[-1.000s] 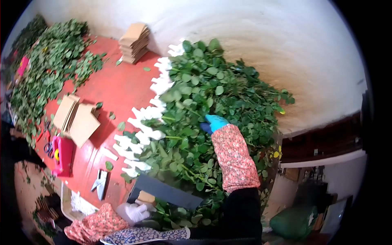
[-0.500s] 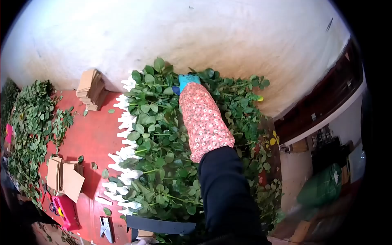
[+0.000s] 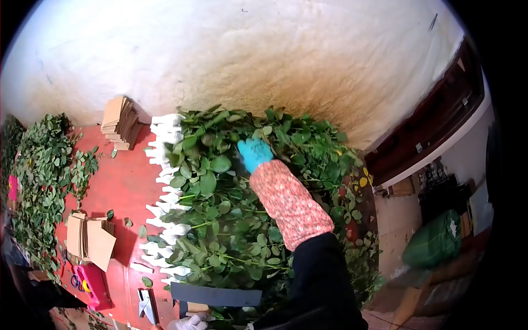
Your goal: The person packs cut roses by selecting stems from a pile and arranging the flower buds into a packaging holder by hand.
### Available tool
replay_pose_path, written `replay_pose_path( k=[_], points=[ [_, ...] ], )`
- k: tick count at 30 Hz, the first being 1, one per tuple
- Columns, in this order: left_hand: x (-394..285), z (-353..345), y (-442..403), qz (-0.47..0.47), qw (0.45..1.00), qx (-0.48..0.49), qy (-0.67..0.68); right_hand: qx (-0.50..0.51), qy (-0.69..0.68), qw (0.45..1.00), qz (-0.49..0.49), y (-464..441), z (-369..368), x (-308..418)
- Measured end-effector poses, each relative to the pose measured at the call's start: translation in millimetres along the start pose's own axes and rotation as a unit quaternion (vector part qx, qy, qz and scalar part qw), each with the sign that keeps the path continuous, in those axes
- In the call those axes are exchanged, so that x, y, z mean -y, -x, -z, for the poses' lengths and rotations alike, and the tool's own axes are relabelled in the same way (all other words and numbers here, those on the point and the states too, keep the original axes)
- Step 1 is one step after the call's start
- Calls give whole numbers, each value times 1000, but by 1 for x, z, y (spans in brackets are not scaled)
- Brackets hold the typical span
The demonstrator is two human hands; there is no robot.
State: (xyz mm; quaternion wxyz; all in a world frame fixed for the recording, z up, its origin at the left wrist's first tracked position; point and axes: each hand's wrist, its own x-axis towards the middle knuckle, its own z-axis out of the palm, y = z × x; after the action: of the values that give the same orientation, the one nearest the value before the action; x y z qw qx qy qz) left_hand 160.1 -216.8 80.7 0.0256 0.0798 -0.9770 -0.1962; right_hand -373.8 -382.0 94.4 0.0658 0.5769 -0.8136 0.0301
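Note:
My right hand wears a teal glove under a pink flowered sleeve cover. Its fingers curl down among the leafy rose stems, closed around stems that the leaves partly hide. The stems lie side by side across the table, with their flower heads in white sleeves lined up on the left. My left hand does not show clearly. At the bottom edge, a whitish shape sits beside a piece of cardboard; I cannot tell what it is.
Cardboard stacks stand on the red table. More foliage lies far left. A pink holder, a stapler-like tool and a dark strip are near. A wall rises behind; a green sack lies right.
My right hand has come from near the wall toward me. Leaves and white-sleeved heads at the far end have shifted closer and lower. The view has tilted slightly.

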Motion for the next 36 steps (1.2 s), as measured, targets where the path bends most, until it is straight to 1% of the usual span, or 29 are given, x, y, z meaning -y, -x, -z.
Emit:
replay_pose_path(
  k=[1,2,4,5,6,8,9,10,11,12,14,15,16,17,18,20,21,22,23,24,25,26,28,29,30,32,34,35,36],
  points=[
    [-1,3,-1,5,999,-8,49,-7,2,1000,17,11,1,4],
    [0,-2,2,6,999,-9,49,-14,3,999,34,21,3,8],
    [3,-14,8,19,999,-20,37,81,20,996,33,43,26,26],
    [3,-14,11,18,999,30,-26,100,30,994,33,50,34,30],
    [5,-14,12,20,999,28,-26,92,9,996,20,57,43,32],
    [11,-15,13,-22,998,57,8,59,13,992,109,70,52,27],
    [12,-14,12,-9,997,76,22,63,9,992,112,72,50,30],
    [12,-16,13,6,995,96,38,122,48,986,102,76,47,35],
    [23,-28,23,-25,986,150,62,180,86,976,93,79,44,42],
    [18,-15,15,-17,987,151,54,182,83,975,100,82,37,48],
    [35,-35,11,-123,970,115,176,308,91,947,15,91,6,52],
    [32,-31,6,-121,971,111,177,326,108,937,63,99,-37,45],
    [25,-24,1,-90,975,82,184,254,57,963,76,115,-18,48],
    [19,-15,-2,-57,978,53,193,309,98,940,109,118,-2,52],
    [16,-3,-4,-44,979,108,167,364,137,910,143,119,15,56],
    [2,27,-15,7,980,115,160,362,86,922,110,120,70,66],
    [4,23,-13,-5,980,83,178,348,22,927,141,122,99,64],
    [2,29,-16,-11,982,65,175,303,49,938,159,123,103,58],
    [2,28,-15,-4,983,74,170,215,-27,964,157,124,136,56],
    [2,28,-14,1,983,83,164,114,4,986,125,119,149,50],
    [0,35,-18,-3,983,65,171,51,-31,994,91,106,150,37],
    [-6,45,-22,18,985,85,149,-46,-71,993,79,91,130,18],
    [-8,46,-20,27,988,111,101,-88,-87,987,104,64,103,-11],
    [-15,51,-22,38,994,70,75,-68,-80,989,106,56,88,-22],
    [-13,52,-21,26,994,42,100,-15,-85,992,95,54,71,-31],
    [-14,37,-12,56,993,84,54,169,-157,973,-23,50,67,-25],
    [-17,43,-15,48,996,32,62,120,-105,986,41,56,67,-24],
    [-17,44,-15,50,996,27,63,152,-82,984,40,60,76,-20],
    [-18,45,-14,51,996,22,65,154,-83,983,49,65,79,-16]
  ],
)
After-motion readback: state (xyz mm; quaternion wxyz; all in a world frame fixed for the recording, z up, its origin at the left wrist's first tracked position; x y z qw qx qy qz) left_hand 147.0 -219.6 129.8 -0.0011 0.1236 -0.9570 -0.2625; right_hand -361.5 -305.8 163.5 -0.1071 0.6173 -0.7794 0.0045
